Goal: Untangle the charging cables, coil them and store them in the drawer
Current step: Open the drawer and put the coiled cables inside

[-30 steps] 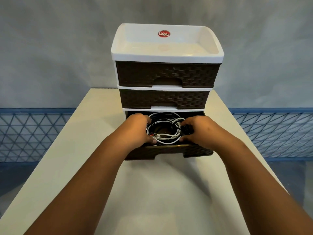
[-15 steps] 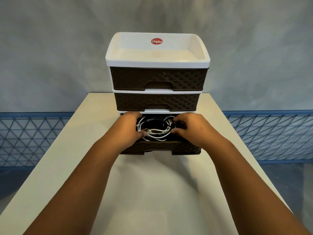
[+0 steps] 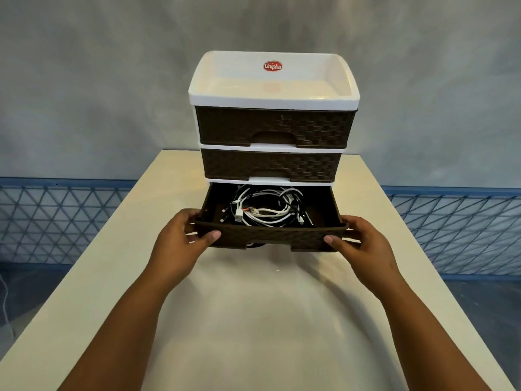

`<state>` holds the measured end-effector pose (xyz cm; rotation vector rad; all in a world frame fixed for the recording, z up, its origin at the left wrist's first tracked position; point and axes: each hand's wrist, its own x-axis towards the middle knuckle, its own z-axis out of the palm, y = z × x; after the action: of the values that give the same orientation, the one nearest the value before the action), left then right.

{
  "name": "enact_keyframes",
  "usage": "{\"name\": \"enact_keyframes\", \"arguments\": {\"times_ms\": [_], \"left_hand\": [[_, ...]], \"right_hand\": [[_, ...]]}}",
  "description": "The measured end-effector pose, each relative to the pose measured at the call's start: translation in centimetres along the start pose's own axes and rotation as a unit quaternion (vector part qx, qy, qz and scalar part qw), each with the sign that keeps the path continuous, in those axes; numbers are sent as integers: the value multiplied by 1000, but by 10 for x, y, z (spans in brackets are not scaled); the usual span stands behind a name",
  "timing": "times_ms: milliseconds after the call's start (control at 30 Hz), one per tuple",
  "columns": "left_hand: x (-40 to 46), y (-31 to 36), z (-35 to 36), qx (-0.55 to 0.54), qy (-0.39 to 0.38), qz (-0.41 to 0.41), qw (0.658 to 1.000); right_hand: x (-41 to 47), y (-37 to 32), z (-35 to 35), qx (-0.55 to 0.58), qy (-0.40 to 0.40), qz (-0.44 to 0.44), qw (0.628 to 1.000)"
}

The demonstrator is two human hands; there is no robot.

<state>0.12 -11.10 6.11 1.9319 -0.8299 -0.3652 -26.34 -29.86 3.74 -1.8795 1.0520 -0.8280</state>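
Note:
A three-drawer unit (image 3: 273, 100) with a white frame and brown woven fronts stands on the cream table (image 3: 253, 320). Its bottom drawer (image 3: 267, 237) is pulled out. Inside lies a coil of white and black charging cables (image 3: 267, 210) with several plugs showing. My left hand (image 3: 183, 238) grips the drawer's front left corner, thumb on the front face and fingers round the side. My right hand (image 3: 358, 241) grips the front right corner the same way. Neither hand touches the cables.
The upper two drawers (image 3: 270, 165) are closed. The unit's white top tray (image 3: 270, 80) holds nothing. A grey wall rises behind, with blue lattice fencing (image 3: 56, 218) on both sides of the table. A thin white cord (image 3: 5, 306) hangs at the far left.
Both hands have left the cables inside the drawer and moved out to its front corners. The cables now lie loose in the drawer. The view has shifted slightly.

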Motion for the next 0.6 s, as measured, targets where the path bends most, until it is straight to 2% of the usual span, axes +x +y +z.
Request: {"name": "enact_keyframes", "arguments": {"times_ms": [300, 600], "left_hand": [[29, 7, 13, -31, 40, -13, 999], [70, 13, 25, 17, 56, -24, 998]], "right_hand": [[30, -14, 15, -8, 17, 23, 1000], [69, -19, 24, -24, 27, 66, 997]]}}
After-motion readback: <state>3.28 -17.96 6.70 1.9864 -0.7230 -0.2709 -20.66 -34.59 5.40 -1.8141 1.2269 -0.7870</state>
